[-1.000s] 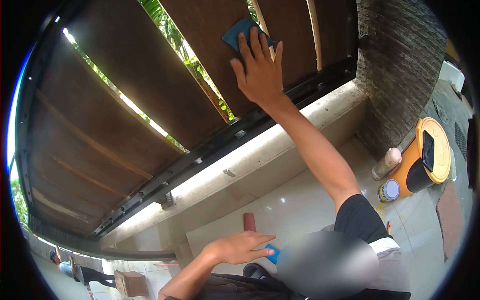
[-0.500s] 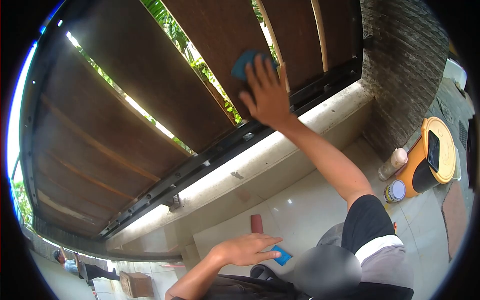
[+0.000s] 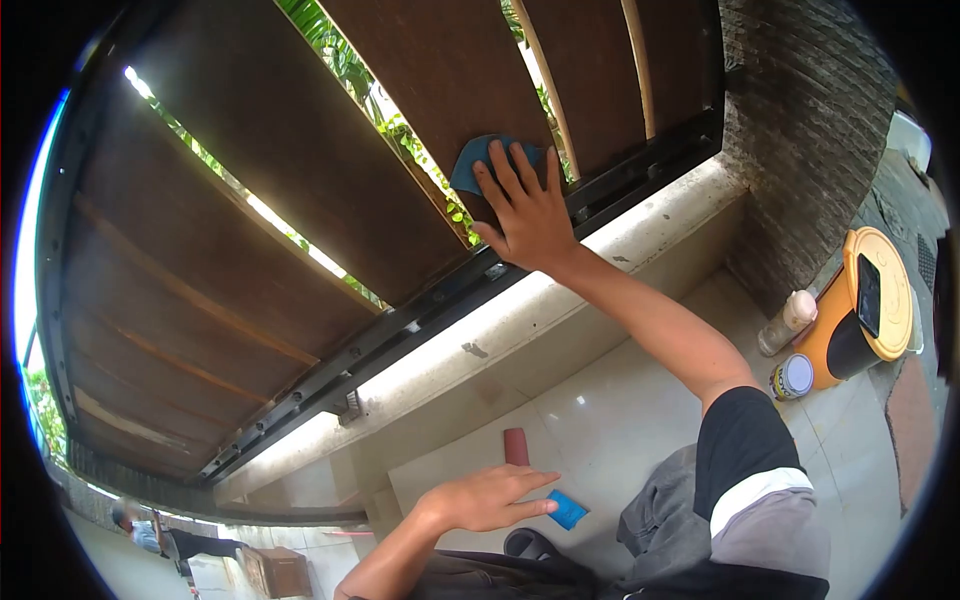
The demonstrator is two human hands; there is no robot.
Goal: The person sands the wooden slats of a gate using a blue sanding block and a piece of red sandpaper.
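My right hand (image 3: 532,213) presses a blue sandpaper sheet (image 3: 473,165) flat against a brown wooden slat (image 3: 450,80), fingers spread over it. They are near the slat's lower end, just above the black metal rail (image 3: 450,285). Part of the sheet is hidden under the fingers. My left hand (image 3: 485,498) is open, palm down and fingers stretched out, apparently holding nothing. Close to its thumb tip in the view, a small blue piece (image 3: 568,510) lies on the pale tiled floor. Just beyond that hand is a dull red cylindrical or rolled piece (image 3: 515,447).
To the right stand an orange bucket (image 3: 825,345) with a phone (image 3: 868,295) on its lid, a paint can (image 3: 792,377) and a bottle (image 3: 790,322). A pale ledge (image 3: 520,315) runs below the slats. Another person (image 3: 150,535) and a brown box (image 3: 278,572) are at far left.
My right hand and the blue sheet have slid down the slat, slightly toward the black rail. My left hand stays nearly where it was.
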